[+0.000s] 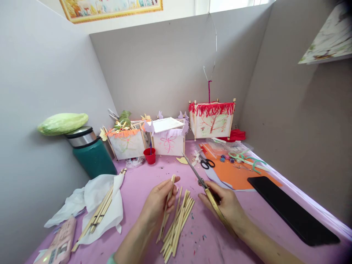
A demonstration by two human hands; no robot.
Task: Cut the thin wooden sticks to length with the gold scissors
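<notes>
My left hand [158, 201] is closed around a thin wooden stick [166, 209], lifting it just above a loose pile of similar sticks [179, 223] on the pink tabletop [137, 190]. To the right, my right hand [224, 205] grips yellow-handled scissors [202, 183]. Their blades point up and left, away from me, with the tips past the stick pile. The two hands sit side by side near the table's front, with the pile between them.
Three paper lanterns with stick frames [128, 141] [168, 137] [211, 119] stand along the back wall. A red cup [150, 155], a teal flask [90, 152], black scissors [206, 163], orange paper [236, 174], a black slab [291, 209], and more sticks on white tissue [100, 207] lie around.
</notes>
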